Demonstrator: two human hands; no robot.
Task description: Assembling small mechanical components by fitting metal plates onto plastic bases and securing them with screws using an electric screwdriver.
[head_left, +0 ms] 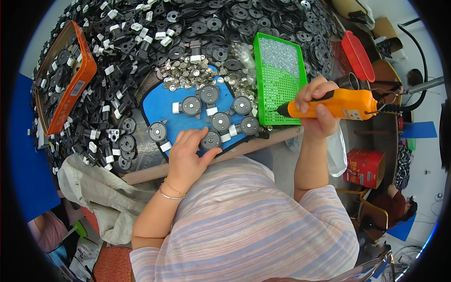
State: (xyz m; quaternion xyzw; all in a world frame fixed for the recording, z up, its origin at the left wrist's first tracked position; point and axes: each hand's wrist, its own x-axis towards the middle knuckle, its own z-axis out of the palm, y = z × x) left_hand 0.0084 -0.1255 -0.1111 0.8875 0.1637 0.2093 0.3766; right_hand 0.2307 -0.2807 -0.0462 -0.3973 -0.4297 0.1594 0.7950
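My right hand (317, 104) is wrapped round an orange electric screwdriver (345, 104). Its dark tip points left, over the lower part of a green perforated tray (279, 89), whose upper part holds many small silvery screws (278, 54). On a blue mat (164, 105), the thumb and fingers of my left hand (188, 152) close about the edge of a dark grey wheel-shaped piece (211, 140). Several similar round pieces with white tabs lie around it, among them one at the mat's left (158, 132) and one near its middle (220, 121).
Small metal caps (188, 73) lie heaped beyond the mat. Black discs (239, 14) and black-and-white parts (112, 61) cover the far and left table. An orange bin (77, 89) stands left, a red tray (358, 56) right. A cable (425, 66) hangs behind the screwdriver. Other people sit nearby.
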